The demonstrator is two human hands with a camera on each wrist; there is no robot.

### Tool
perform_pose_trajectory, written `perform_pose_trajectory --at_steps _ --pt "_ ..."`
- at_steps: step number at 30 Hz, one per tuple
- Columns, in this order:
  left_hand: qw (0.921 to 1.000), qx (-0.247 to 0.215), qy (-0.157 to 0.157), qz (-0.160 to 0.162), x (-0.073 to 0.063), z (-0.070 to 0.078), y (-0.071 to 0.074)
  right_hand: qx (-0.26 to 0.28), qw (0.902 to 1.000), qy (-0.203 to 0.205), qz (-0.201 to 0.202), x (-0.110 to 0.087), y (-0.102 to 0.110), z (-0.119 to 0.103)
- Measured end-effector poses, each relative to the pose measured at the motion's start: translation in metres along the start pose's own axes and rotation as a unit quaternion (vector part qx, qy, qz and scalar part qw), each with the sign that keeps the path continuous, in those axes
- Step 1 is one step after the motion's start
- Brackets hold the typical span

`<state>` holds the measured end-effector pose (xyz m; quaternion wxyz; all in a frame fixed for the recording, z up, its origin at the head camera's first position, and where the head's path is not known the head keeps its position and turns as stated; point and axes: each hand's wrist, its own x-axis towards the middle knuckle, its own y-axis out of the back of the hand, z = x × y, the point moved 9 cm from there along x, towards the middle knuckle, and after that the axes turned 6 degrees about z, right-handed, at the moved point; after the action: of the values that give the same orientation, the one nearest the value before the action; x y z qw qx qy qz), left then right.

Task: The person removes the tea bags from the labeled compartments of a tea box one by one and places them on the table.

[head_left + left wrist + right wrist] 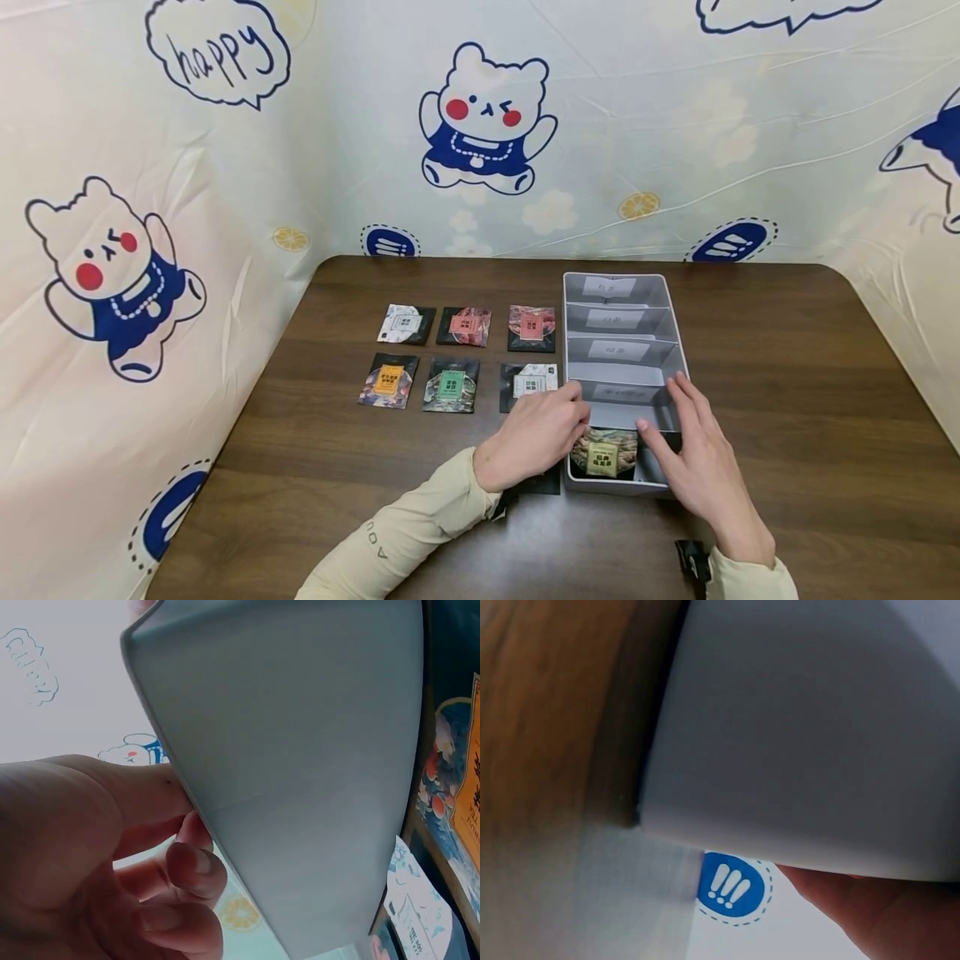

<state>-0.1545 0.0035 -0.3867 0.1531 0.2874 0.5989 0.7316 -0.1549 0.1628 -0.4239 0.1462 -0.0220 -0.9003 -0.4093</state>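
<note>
A long grey divided box (675, 350) stands on the table, its compartments bearing paper labels. A green-and-black tea sachet (602, 460) lies in the front compartment. My left hand (534, 433) is bent over the box's left rim, fingers curled, fingertips by the sachet's upper left. The left wrist view shows the hand (169, 877) along the rim of the grey wall (300, 750); the tips reaching inside are hidden, and I cannot tell whether they pinch anything. On the right rim my right hand (708, 467) rests with fingers extended, thumb inside over the front compartment.
Left of the box several tea sachets lie in rows, among them an orange-labelled one (387, 381), a green-labelled one (451, 386) and a red-labelled one (532, 327). A white-labelled sachet (528, 383) lies beside the left hand. A dark sachet edge (546, 482) shows under the left wrist.
</note>
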Motion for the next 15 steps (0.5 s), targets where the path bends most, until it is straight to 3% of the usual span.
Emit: perform_pose_trajectory --at_steps 5,15 --pt "0.9997 -0.003 -0.019 0.012 0.001 0.008 0.001 0.002 1.0 0.0 0.001 0.0 0.001 0.0" --pt "0.988 0.077 -0.133 0.017 0.003 0.047 -0.008 0.027 0.9995 0.009 0.01 -0.001 0.003 0.001"
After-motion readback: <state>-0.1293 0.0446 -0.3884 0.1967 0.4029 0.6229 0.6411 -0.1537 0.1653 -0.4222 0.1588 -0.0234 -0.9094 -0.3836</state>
